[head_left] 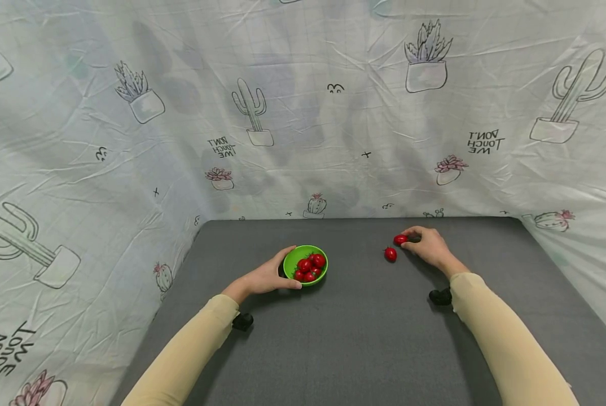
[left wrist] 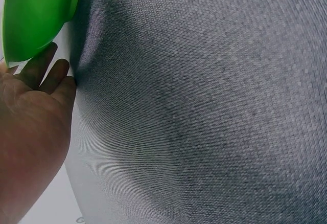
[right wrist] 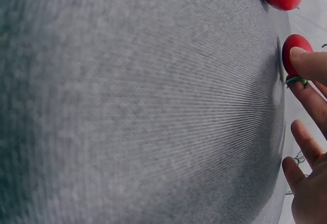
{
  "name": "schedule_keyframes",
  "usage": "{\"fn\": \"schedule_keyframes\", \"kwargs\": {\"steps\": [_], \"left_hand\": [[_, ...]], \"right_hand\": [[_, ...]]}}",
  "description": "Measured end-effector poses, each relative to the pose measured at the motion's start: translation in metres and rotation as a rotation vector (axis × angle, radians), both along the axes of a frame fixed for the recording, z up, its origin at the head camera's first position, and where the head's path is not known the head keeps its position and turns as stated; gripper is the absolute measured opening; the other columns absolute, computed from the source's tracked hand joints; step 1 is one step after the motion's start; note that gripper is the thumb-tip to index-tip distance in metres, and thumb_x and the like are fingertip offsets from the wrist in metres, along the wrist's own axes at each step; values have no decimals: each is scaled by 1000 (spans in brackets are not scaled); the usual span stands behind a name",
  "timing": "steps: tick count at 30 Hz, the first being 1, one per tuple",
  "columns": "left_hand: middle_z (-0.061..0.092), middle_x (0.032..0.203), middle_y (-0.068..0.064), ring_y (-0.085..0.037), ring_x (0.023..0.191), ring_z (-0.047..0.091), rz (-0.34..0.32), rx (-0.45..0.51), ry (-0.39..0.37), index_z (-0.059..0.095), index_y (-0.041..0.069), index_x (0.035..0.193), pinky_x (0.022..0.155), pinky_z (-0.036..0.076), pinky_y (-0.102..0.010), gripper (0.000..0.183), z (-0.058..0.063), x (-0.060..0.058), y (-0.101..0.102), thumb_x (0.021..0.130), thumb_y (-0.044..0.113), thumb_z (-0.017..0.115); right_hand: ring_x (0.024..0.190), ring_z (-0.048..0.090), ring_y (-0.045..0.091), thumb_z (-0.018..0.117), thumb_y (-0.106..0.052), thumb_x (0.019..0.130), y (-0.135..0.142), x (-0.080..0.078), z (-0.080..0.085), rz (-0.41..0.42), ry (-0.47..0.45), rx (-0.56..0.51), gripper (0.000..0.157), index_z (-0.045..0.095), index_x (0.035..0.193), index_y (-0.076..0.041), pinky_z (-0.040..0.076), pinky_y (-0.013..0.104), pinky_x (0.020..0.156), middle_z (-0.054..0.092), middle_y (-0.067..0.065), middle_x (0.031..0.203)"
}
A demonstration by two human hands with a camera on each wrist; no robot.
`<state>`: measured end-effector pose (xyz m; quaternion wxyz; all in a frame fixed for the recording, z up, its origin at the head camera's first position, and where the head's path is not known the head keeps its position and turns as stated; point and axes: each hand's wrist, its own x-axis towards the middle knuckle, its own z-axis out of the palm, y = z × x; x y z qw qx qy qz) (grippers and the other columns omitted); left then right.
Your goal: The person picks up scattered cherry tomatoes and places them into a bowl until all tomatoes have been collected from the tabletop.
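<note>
My left hand (head_left: 264, 278) holds a small green bowl (head_left: 302, 250) by its left side, the thumb along the near rim. In the left wrist view the fingers of this hand (left wrist: 36, 116) lie against the outside of the bowl (left wrist: 38, 19). Several red cherry tomatoes (head_left: 309, 276) are heaped inside it. Over on the right, my right hand (head_left: 432, 248) pinches another cherry tomato (head_left: 400, 240) between thumb and fingers, close over the table. Its green stem end (right wrist: 297, 81) faces the palm. One more loose tomato (head_left: 391, 254) lies just nearer to me.
A dark grey cloth-covered table (head_left: 348, 338) lies under both hands. Behind it and along the sides hangs a pale curtain (head_left: 303, 113) printed with potted cacti. Black devices (head_left: 440, 297) are strapped at both wrists.
</note>
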<state>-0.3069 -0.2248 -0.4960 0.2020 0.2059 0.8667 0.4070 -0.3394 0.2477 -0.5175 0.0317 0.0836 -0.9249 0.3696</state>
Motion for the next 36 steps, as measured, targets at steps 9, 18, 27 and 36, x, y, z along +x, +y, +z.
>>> {"fn": "schedule_keyframes", "kwargs": {"steps": [9,18,27,36], "left_hand": [[22,166,-6,-27,151,25,0,-9,8,17,25,165,117,25,-57,106,-1,1,0,85,48,83],[23,166,-6,-27,150,25,-7,-18,24,17,26,165,117,25,-56,107,-2,1,-1,84,49,83],[23,166,-7,-27,150,25,-11,-17,26,17,24,166,117,25,-57,108,-3,2,-2,84,50,83],[23,166,-6,-26,150,26,-7,-11,20,17,26,165,117,25,-56,107,-4,2,-2,84,49,83]], "right_hand": [[123,55,42,69,-21,101,-4,6,12,35,23,-60,37,64,131,-1,45,58,95,63,23,130],[128,52,40,69,-28,101,-19,9,30,64,69,-67,38,67,132,-7,40,61,101,64,18,132],[132,48,34,71,-29,100,-47,11,44,134,80,-83,35,69,131,-13,32,63,108,66,12,128],[137,43,34,72,-30,99,-77,15,57,197,29,-113,37,68,133,-16,31,61,111,63,9,133]]}}
